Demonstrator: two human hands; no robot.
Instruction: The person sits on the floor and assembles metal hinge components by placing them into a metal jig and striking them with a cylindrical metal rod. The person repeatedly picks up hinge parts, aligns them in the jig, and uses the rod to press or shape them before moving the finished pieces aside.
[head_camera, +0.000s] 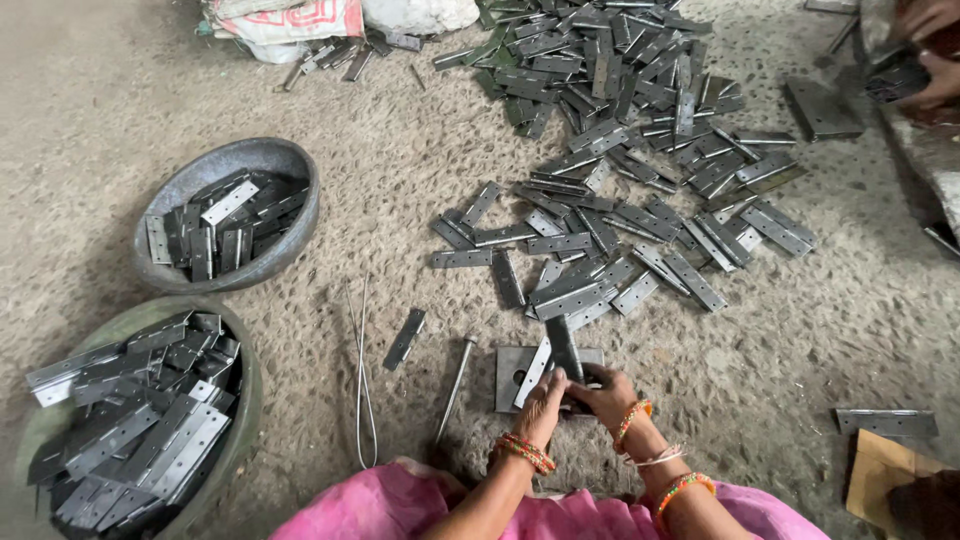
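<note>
While we hold a metal hinge (562, 352) upright over the square steel plate (512, 370) on the floor, left hand (541, 407) and right hand (604, 396) both grip its lower end. Looks like the assembly step, though fingers hide the joint. Next move likely needs the long pin (453, 390) lying just left. Loose hinges (620, 240) spread beyond; two bowls (300, 215) sit far left.

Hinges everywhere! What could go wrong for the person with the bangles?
Both hands, left hand and right hand, pinch one hinge over a metal plate; its stamped edges might nick fingers. The loose hinge pile spreads close ahead, so pieces could slide underfoot. The thin wire on the floor might snag or poke.
</note>
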